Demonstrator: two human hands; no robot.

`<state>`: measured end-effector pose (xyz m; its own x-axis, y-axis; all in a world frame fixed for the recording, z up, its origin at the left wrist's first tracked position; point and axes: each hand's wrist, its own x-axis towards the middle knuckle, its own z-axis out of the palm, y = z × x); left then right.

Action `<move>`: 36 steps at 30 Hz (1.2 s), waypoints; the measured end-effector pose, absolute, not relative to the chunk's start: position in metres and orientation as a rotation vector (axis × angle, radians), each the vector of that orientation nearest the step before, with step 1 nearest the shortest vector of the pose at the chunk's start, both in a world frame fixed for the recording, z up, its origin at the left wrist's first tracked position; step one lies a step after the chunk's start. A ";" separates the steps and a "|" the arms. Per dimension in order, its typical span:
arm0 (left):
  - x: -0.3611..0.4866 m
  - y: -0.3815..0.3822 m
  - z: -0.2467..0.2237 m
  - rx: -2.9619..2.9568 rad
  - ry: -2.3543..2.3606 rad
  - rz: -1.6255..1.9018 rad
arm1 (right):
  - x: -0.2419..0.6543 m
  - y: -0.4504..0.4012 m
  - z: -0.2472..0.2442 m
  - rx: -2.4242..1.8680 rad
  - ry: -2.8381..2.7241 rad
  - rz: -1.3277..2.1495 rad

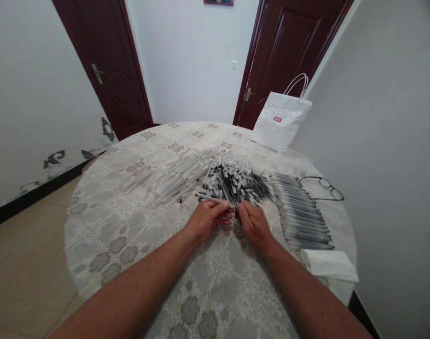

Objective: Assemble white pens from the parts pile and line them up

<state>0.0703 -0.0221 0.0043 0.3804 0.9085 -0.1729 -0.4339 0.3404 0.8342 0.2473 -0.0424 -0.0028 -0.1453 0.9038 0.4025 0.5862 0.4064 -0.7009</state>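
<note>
Pen barrel (212, 198) pinched in left hand (208, 217), long axis slanting rightward toward wearer; right hand (253, 223) at its right end, fingers closed, contents hidden

Grey-white floral tablecloth (130, 254), dark red doors (296, 33), white paper bag (282, 117)

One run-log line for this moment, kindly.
left hand: holds slim translucent plastic pen; right hand: at pen's right end; beyond: heaped black and white pieces
</note>
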 end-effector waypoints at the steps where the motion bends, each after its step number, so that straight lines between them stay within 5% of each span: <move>1: 0.070 -0.022 0.004 0.784 0.724 0.981 | 0.248 -0.043 -0.003 -1.274 -1.821 0.505; 36: 0.070 -0.022 0.003 0.854 0.721 0.987 | 0.245 -0.046 -0.005 -1.255 -1.777 0.558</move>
